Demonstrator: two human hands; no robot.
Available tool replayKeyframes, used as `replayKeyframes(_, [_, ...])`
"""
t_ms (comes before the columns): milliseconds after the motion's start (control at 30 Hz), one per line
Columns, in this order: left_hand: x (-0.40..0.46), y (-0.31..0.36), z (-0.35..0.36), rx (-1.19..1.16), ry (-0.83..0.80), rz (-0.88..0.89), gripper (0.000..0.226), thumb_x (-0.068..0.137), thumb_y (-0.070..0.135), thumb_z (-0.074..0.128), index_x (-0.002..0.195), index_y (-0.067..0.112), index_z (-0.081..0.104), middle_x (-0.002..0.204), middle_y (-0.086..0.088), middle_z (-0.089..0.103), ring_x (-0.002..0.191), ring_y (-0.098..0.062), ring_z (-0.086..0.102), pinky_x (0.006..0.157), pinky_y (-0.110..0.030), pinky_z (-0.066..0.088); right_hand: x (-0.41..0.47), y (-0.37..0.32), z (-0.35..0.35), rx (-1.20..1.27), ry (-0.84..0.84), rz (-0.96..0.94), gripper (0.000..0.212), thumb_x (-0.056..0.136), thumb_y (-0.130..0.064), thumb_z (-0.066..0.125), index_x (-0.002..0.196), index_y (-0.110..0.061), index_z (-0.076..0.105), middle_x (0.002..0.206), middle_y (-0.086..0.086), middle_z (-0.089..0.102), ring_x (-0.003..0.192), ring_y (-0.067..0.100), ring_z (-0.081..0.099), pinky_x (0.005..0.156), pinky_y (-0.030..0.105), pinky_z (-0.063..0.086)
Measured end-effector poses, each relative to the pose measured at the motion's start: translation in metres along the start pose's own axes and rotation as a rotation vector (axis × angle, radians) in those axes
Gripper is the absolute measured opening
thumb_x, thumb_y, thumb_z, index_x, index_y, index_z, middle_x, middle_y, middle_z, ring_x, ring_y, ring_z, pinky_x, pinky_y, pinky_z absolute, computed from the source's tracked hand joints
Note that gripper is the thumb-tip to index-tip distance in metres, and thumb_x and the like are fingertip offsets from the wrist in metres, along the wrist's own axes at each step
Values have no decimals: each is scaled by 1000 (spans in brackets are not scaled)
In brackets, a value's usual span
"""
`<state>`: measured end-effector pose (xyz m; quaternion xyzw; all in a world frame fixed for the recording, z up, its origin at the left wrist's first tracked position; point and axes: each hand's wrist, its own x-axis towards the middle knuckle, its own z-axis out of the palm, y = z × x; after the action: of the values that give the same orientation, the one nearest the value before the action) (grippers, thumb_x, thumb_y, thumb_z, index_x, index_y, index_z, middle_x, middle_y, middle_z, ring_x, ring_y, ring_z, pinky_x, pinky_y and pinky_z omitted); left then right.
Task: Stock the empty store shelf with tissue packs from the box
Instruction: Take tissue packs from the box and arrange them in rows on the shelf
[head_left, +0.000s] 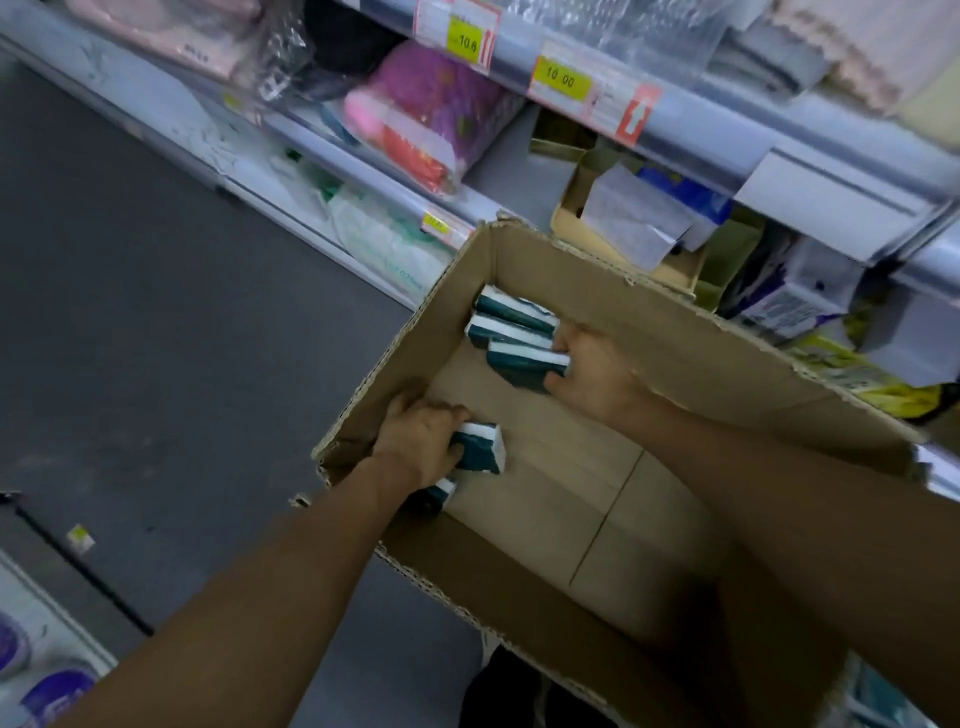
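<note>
Two bare forearms enter from the bottom of the head view, no sleeves in frame on either. Left hand (415, 441) and right hand (597, 371) are bare too: no gloves, rings, watch or wristband showing. Motion blur softens the fingers. A dark garment shows at the bottom edge.

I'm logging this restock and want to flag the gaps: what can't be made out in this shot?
- Head view: how many tissue packs sit under the left hand; the hand covers them.
- The right hand grip on the far packs; motion blur smears the fingers.
- The box's near corner; the forearms hide it.
- The lower price tag; too blurred to read.
</note>
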<state>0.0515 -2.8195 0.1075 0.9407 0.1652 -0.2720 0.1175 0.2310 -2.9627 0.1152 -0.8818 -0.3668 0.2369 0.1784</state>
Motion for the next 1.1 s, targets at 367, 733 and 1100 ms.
replayKeyframes(367, [-68,55,-102,-1041,203,-17,27,95,28,60,121,22,60,107,-1,69,101,-18,66,87,-38,57,-120,-1,-136,540,226,203,22,92,-18,62,113,-16,55,91,9,63,85,26,64,72,39,55])
replayKeyframes(733, [-123,183,-220,-1118,240,305,27,97,17,59,123,26,54,107,3,68,90,-8,68,64,-18,55,-274,18,-264,478,599,102,20,95,-22,60,113,-30,62,71,-19,48,65,-2,48,65,18,37])
replayKeyframes(1100, [-179,385,-267,-1058,168,592,28,94,19,62,120,28,59,111,-3,69,91,-12,69,70,-21,57,-461,109,-357,360,861,93,23,93,-17,63,115,-24,64,69,-39,53,71,-9,52,70,13,38])
